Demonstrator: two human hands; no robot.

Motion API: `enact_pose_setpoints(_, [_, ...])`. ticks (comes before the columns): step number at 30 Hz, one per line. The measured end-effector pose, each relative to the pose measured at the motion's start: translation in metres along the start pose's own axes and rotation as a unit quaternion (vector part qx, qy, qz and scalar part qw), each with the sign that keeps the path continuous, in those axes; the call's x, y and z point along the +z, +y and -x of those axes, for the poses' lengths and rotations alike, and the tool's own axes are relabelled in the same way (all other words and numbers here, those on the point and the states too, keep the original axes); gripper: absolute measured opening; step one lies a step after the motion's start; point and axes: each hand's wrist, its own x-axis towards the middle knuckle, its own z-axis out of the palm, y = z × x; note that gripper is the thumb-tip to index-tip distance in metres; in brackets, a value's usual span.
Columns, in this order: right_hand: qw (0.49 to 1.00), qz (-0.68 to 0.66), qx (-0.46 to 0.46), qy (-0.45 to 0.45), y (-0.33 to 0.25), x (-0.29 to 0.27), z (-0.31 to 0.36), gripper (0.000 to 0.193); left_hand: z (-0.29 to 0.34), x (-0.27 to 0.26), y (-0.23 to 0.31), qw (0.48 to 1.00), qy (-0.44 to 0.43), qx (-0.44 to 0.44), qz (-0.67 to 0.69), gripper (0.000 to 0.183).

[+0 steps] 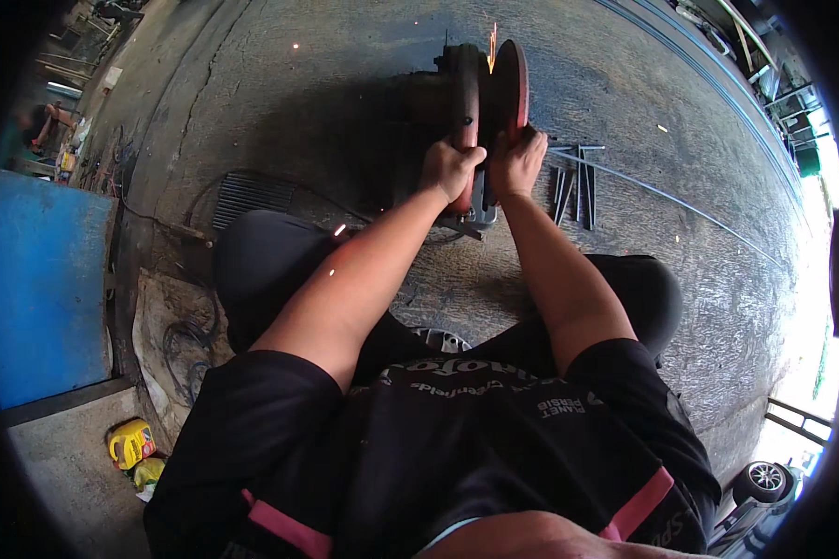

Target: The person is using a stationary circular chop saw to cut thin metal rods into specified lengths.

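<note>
My left hand [455, 170] is closed around the near end of a rust-brown curved rim [466, 107], on the left of a dark machine [429, 93]. Just right of it, my right hand [520, 166] is closed at the near edge of a reddish disc [513, 88], seen almost edge-on. A narrow gap separates the rim and the disc. Orange sparks [492, 51] rise at the far end of that gap, and a few bright specks fly over my left forearm. Whether the rim belongs to the machine, I cannot tell. My fingertips are partly hidden.
Several dark metal bars [578, 186] lie right of the machine, beside a long thin rod [667, 194]. A ribbed grate [252, 197] and a cable are near my left knee. Further left stand a blue panel [47, 289] and a yellow container [130, 443].
</note>
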Motion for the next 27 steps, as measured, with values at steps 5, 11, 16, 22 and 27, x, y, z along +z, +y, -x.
enact_pose_setpoints(5, [1.000,-0.009,-0.001,-0.004,0.000,-0.001,-0.001,0.037,0.000,-0.001,0.003,1.000,0.007,-0.002,-0.005,0.040])
enact_pose_setpoints(11, [1.000,-0.010,-0.001,-0.002,-0.002,-0.002,-0.001,0.037,0.000,-0.002,0.006,0.999,0.001,-0.031,-0.026,0.040])
enact_pose_setpoints(16, [1.000,-0.011,0.006,-0.004,-0.002,-0.001,0.000,0.037,0.000,-0.002,0.005,1.000,-0.001,-0.026,-0.018,0.041])
enact_pose_setpoints(22, [1.000,-0.007,0.006,-0.005,-0.009,-0.006,-0.009,0.033,-0.001,-0.002,0.026,0.997,0.020,-0.069,-0.025,0.040])
enact_pose_setpoints(27, [1.000,0.000,-0.006,0.001,-0.022,-0.009,-0.055,0.029,-0.036,-0.007,0.068,0.989,-0.001,-0.147,0.020,0.039])
